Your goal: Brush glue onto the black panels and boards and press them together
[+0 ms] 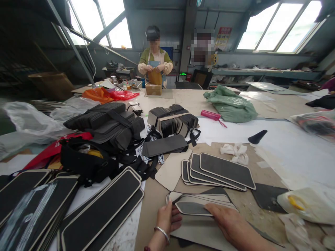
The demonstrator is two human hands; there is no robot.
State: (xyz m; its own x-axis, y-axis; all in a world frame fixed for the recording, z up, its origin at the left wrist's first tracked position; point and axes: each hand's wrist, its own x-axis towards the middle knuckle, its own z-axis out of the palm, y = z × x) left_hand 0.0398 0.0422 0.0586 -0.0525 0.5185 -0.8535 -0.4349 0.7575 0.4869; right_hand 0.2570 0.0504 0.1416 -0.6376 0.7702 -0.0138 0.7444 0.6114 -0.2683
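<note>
In front of me, a thin grey panel with a pale border (192, 208) is raised above a beige sheet (200, 230). My right hand (230, 221) grips it along the right part of its upper edge, the thumb side hidden behind the hand. My left hand (167, 220), wearing a silver bangle, is at its left end with fingers stretched out and apart. Behind the raised panel lie more pale, layered panels (209, 197). Farther back is a fanned pile of dark panels with cream borders (222, 170).
Stacks of bordered dark panels (102, 212) lie at left. Strapped bundles of dark pieces (104, 122), a black bag (86, 160) and a green plastic bag (230, 104) are farther back. A yellowish container (309, 205) stands at right. A co-worker (155, 62) handles a brown piece across the table.
</note>
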